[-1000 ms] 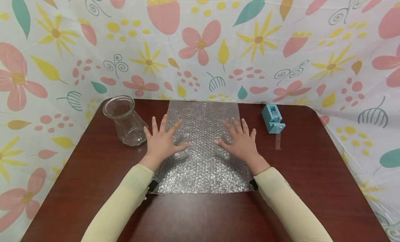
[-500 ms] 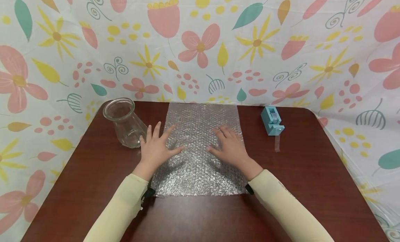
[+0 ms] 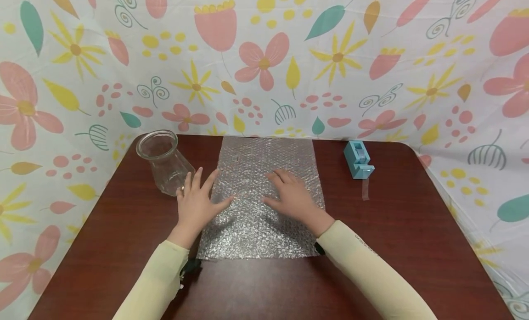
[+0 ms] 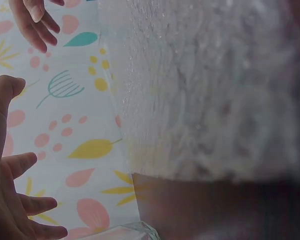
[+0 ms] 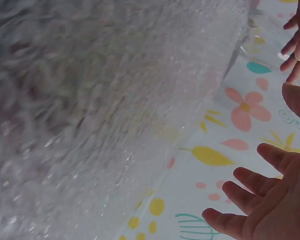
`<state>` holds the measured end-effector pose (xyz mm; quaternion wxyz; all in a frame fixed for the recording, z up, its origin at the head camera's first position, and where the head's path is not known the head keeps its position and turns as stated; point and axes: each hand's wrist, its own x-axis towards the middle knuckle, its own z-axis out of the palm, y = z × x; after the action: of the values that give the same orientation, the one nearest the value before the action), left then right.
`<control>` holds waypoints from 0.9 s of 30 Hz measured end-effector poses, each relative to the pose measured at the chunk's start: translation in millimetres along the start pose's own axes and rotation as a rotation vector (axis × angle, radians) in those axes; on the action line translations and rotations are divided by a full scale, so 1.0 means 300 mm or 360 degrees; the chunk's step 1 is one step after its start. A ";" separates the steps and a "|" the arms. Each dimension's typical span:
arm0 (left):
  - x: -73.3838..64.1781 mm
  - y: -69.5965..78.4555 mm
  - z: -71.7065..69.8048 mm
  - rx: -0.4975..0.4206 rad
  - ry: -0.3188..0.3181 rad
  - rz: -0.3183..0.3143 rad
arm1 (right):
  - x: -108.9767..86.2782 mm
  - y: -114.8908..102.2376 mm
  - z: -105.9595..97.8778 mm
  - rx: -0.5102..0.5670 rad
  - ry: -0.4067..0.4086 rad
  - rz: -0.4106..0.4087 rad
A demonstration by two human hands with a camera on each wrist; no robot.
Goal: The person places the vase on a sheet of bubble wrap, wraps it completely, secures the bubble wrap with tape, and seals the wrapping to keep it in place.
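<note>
Space R of flared clear-glass jar [image 3: 166,168] is being taken up by silvery clear-plastic bubble-wrap sheet [image 3: 250,205]. Nothing's being gripped: L hand [image 3: 195,207], fingers spread, is being held nr jar; R hand [image 3: 292,198], fingers extended, farther R. Poss. jar tip-over if L hand's being swung out.

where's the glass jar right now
In the head view, the glass jar stands toward the far left corner of the table, left of the bubble wrap and just beyond the left hand.
</note>
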<state>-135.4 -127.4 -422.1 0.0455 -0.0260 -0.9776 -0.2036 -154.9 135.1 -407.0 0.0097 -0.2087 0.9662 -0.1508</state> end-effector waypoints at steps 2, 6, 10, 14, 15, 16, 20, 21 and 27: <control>-0.009 -0.010 -0.007 -0.0046 0.0003 -0.0021 | 0.008 -0.011 0.000 0.0005 0.0011 -0.0030; -0.027 -0.031 -0.023 -0.0124 0.0001 -0.0071 | 0.025 -0.029 0.001 0.0045 0.0070 -0.0134; -0.042 -0.049 -0.035 -0.0165 -0.0027 -0.0122 | 0.036 -0.041 0.006 0.0039 0.0114 -0.0208; -0.057 -0.074 -0.047 -0.0201 -0.0041 -0.0167 | 0.051 -0.052 0.020 0.0013 0.0098 -0.0226; -0.061 -0.080 -0.050 -0.0213 -0.0041 -0.0179 | 0.056 -0.055 0.023 0.0007 0.0085 -0.0233; -0.065 -0.086 -0.053 -0.0224 -0.0038 -0.0187 | 0.060 -0.059 0.026 0.0012 0.0081 -0.0243; -0.078 -0.105 -0.060 -0.0246 -0.0019 -0.0203 | 0.074 -0.076 0.034 0.0038 0.0080 -0.0305; -0.082 -0.109 -0.061 -0.0256 -0.0009 -0.0207 | 0.077 -0.080 0.035 0.0044 0.0085 -0.0324; -0.099 -0.136 -0.073 -0.0324 0.0079 -0.0235 | 0.100 -0.093 0.053 0.0033 0.0079 -0.0361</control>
<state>-107.1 -174.5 -421.2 0.0516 0.0465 -0.9498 -0.3050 -169.8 94.1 -412.5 -0.0293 -0.3128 0.9347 -0.1660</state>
